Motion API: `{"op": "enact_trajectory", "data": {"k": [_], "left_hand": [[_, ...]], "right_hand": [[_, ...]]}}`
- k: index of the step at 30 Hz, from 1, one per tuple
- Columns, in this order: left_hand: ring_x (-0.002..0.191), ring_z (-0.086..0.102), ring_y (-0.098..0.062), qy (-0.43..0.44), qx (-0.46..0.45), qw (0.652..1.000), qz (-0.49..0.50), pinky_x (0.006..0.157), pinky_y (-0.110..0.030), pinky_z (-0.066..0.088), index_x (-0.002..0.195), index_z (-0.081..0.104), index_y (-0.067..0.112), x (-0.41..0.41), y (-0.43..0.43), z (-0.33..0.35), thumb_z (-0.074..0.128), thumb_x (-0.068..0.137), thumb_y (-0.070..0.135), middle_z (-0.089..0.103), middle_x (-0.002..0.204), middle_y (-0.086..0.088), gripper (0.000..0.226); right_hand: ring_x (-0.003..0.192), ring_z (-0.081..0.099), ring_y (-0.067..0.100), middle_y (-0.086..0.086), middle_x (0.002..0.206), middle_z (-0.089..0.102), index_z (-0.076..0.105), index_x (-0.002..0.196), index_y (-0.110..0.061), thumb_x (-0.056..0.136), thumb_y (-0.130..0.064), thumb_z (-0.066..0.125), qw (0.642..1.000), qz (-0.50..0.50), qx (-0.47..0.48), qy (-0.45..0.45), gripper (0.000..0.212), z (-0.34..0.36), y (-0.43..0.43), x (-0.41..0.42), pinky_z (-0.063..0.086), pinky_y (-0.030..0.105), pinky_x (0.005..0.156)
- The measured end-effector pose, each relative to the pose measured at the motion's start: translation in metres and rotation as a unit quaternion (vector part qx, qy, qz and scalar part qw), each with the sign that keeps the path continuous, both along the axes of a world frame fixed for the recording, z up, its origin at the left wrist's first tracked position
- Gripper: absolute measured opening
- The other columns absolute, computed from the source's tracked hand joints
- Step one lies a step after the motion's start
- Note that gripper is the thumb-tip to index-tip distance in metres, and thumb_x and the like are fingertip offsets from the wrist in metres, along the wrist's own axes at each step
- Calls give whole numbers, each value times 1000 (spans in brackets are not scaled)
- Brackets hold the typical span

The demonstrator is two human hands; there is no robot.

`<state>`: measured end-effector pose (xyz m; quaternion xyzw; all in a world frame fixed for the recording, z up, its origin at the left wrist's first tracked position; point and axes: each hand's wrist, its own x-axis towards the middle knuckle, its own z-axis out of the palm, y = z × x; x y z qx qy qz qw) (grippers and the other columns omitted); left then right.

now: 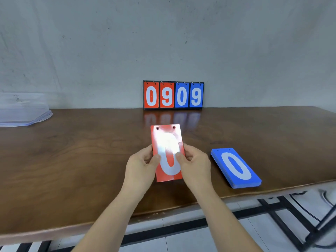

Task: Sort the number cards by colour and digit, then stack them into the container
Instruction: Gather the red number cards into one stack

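I have both hands on the red card stack [168, 140], held just above the tabletop [72, 151] at the middle of my view. My left hand [141, 164] grips its left edge with the thumb curled over the face, and my right hand [195, 164] grips the right edge the same way. The top card shows a white 0 and has two punched holes along its far edge. Glare washes out the upper half of the digit.

To the right, near the tabletop's front edge, the blue card stack [236, 168] lies flat, angled, apart from my hands, also with a white 0 on top.

At the back, against the wall [181, 42], the flip scoreboard [173, 95] stands upright reading 0 9 in red and 0 9 in blue. Far left, a clear plastic container [23, 113] sits partly cut off by the frame.
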<state>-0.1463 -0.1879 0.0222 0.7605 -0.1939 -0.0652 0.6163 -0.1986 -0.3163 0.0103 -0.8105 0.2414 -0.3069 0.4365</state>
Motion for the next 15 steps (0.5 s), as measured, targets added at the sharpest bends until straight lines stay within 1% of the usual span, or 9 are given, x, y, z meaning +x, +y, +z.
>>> {"op": "enact_trajectory", "data": {"k": [2, 4, 6, 7, 9, 10, 12, 13, 15], "left_hand": [[103, 66, -14, 21, 33, 999, -8, 91, -42, 56, 127, 61, 27, -4, -8, -3, 55, 97, 23, 70, 113, 8, 31], [102, 66, -16, 25, 75, 997, -11, 90, -40, 56, 124, 64, 22, -6, -18, -9, 53, 99, 23, 71, 113, 3, 28], [91, 67, -15, 18, 131, 991, -9, 81, -34, 58, 102, 68, 18, -9, -27, -12, 51, 99, 23, 72, 101, 1, 17], [82, 67, -14, 12, 156, 988, -6, 73, -31, 58, 93, 67, 13, -11, -32, -13, 51, 98, 22, 72, 93, 1, 19], [66, 59, -12, 1, 205, 979, 0, 54, -23, 47, 76, 59, 14, -13, -42, -14, 51, 97, 22, 65, 78, 2, 24], [62, 55, -12, -4, 235, 972, 4, 51, -21, 41, 71, 53, 16, -15, -47, -14, 51, 96, 24, 61, 76, 3, 27], [69, 55, -15, -14, 302, 953, 19, 57, -24, 42, 69, 45, 19, -16, -55, -14, 49, 96, 30, 55, 77, 3, 29], [80, 56, -17, -18, 330, 943, 33, 67, -28, 44, 68, 43, 20, -16, -58, -15, 48, 96, 32, 54, 77, 4, 30], [98, 48, -23, -17, 359, 932, 57, 81, -34, 38, 66, 42, 21, -17, -62, -16, 44, 95, 32, 52, 77, 4, 32]], "right_hand": [[93, 66, 13, -6, 100, 71, 71, 110, -20, 92, -23, 61, 999, -11, 15, 27, 21, -1, -6, -7, 57, 35, 83], [89, 67, 14, -6, 93, 72, 72, 104, -17, 91, -20, 61, 998, -17, 28, 48, 17, -2, -12, -13, 57, 33, 79], [86, 65, 12, -7, 86, 68, 72, 100, -16, 92, -19, 60, 996, -26, 29, 79, 15, -3, -19, -19, 56, 28, 74], [85, 65, 13, -6, 85, 67, 72, 98, -15, 92, -19, 60, 995, -32, 27, 91, 15, -4, -23, -22, 56, 27, 73], [81, 63, 13, -3, 88, 68, 71, 98, -14, 92, -20, 60, 993, -45, 21, 111, 14, -7, -31, -26, 54, 23, 66], [77, 61, 11, -3, 91, 68, 70, 98, -14, 93, -22, 60, 991, -50, 15, 122, 14, -9, -35, -27, 49, 17, 59], [71, 56, 8, -4, 91, 67, 68, 99, -16, 94, -25, 59, 988, -53, 2, 143, 14, -13, -40, -28, 39, 11, 52], [70, 55, 8, -5, 90, 66, 68, 99, -16, 94, -26, 59, 987, -56, -5, 149, 14, -16, -42, -27, 38, 11, 51], [73, 58, 10, -4, 91, 68, 68, 97, -16, 93, -28, 60, 985, -62, -23, 160, 15, -20, -44, -24, 42, 14, 54]]}}
